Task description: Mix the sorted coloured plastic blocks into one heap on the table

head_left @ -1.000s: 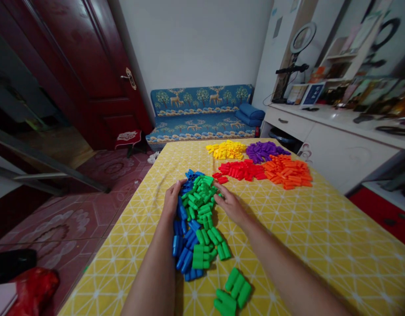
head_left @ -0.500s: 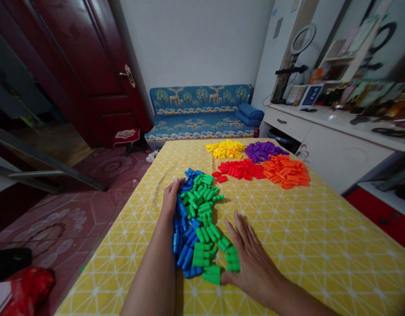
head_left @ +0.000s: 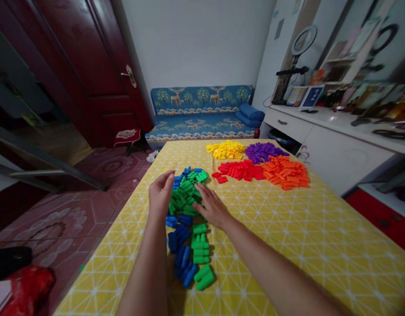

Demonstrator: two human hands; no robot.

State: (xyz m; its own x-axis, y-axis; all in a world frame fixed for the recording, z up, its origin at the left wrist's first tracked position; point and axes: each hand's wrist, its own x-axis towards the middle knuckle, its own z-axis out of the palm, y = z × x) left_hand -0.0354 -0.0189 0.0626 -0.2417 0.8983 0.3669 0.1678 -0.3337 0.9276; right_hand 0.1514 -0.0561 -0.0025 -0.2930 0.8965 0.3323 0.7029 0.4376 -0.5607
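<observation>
A heap of green tube pieces point(head_left: 186, 193) mixed with blue tube pieces point(head_left: 181, 252) lies on the yellow patterned tablecloth point(head_left: 288, 237). My left hand point(head_left: 160, 193) is lifted at the heap's left edge, fingers loosely curved and apart, holding nothing. My right hand point(head_left: 211, 207) lies flat with its fingers stretched out against the heap's right side, touching green pieces. A few green pieces point(head_left: 204, 277) trail toward me between my forearms.
Sorted heaps sit at the table's far end: yellow point(head_left: 226, 149), purple point(head_left: 263, 151), red point(head_left: 242, 170) and orange point(head_left: 286, 171). A blue sofa point(head_left: 202, 109) stands behind, a dark red door point(head_left: 90, 70) at left, a white cluttered counter point(head_left: 337, 127) at right.
My right hand slid from the near green pieces back up to the heap's right side, crowding the pieces together. My left hand lifted off the blue pieces.
</observation>
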